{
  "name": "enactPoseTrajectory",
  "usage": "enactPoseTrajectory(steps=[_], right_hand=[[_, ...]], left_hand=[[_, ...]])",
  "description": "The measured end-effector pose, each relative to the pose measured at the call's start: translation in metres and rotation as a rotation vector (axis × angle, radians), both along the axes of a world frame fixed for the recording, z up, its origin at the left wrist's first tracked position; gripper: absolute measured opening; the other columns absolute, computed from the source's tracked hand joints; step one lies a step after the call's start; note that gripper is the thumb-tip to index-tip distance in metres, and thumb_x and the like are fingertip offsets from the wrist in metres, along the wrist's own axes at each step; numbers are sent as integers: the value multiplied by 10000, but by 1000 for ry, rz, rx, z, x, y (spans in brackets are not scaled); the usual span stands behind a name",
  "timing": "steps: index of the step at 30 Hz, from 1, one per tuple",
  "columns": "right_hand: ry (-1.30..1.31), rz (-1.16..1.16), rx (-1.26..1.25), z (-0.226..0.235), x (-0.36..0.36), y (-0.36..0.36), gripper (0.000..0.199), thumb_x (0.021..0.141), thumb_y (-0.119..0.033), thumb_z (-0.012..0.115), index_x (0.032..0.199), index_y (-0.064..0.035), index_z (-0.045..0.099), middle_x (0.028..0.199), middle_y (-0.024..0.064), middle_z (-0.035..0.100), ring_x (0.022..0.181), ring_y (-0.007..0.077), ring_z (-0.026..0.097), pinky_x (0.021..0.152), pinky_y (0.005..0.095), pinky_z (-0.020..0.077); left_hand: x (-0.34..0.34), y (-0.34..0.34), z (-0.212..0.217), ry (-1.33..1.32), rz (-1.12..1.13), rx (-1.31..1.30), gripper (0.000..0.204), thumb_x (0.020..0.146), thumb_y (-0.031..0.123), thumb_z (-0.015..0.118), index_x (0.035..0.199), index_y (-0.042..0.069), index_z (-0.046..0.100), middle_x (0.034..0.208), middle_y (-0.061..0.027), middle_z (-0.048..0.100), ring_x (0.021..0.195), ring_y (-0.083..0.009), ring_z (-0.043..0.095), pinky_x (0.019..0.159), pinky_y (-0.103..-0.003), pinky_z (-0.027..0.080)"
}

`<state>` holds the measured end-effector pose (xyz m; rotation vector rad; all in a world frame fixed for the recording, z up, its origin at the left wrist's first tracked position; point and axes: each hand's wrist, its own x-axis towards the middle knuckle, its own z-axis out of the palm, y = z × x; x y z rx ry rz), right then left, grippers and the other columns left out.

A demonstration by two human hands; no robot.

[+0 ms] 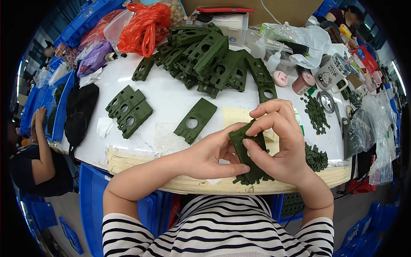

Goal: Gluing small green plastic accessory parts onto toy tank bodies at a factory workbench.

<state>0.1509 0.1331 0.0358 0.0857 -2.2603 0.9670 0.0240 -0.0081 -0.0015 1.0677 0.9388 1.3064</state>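
Observation:
Near the table's front edge, my left hand [216, 156] grips a dark green plastic panel [257, 155], tilted, with the thumb along its lower side. My right hand [282, 150] is curled over the panel's upper part, thumb and fingertips drawn together against it; anything small between them is hidden. Small dark green plastic pieces [250, 179] lie under the panel. To the left of my hands rests a single green panel [203, 109] with a round hole. Farther left, several similar panels [138, 103] lie side by side.
A large heap of green panels [209, 53] stands at the back. Small green pieces form piles [316, 115] [316, 159] at right, near a white mug [332, 75] and a pink tin [303, 83]. Red plastic bags [144, 28] lie back left. Another person's arm [41, 145] is at far left.

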Motion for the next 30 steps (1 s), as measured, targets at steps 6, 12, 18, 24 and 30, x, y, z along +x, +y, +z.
enactPoseTrajectory(steps=[6,12,18,24,30], right_hand=[[-27,-1,-81,0,1,-3,202,687,-4,709,855,-40,603,973,112,548,902,229,501,686,281,471],[-25,98,-162,3,6,12,263,718,-59,714,941,-14,581,989,130,552,924,254,515,845,354,431],[-173,472,1,19,6,36,709,694,-185,798,1304,10,496,1178,140,561,1071,302,520,905,383,409],[-284,605,96,7,3,40,690,637,-239,838,1219,-18,540,1112,86,584,1001,278,535,883,375,422],[-112,330,-124,8,9,40,614,591,-247,883,1049,-17,544,989,76,574,934,204,541,844,324,430]], left_hand=[[-1,-1,-3,57,10,23,690,840,-3,633,1414,17,252,1122,-64,496,998,-117,549,751,-269,512],[-3,-2,7,-179,-74,-22,631,859,-24,606,1402,10,286,1231,-107,498,1126,-165,530,908,-325,484],[-20,-5,-2,-276,-290,-133,666,800,-55,628,1402,-28,346,1468,-171,341,1192,-214,494,964,-376,447],[-28,-5,0,-214,-509,-163,617,807,9,639,1347,-123,371,1360,-234,462,1218,-305,508,982,-387,432],[-39,4,-4,-465,-313,-53,545,945,288,513,1328,-87,413,1193,-189,589,1032,-260,607,856,-344,505]])
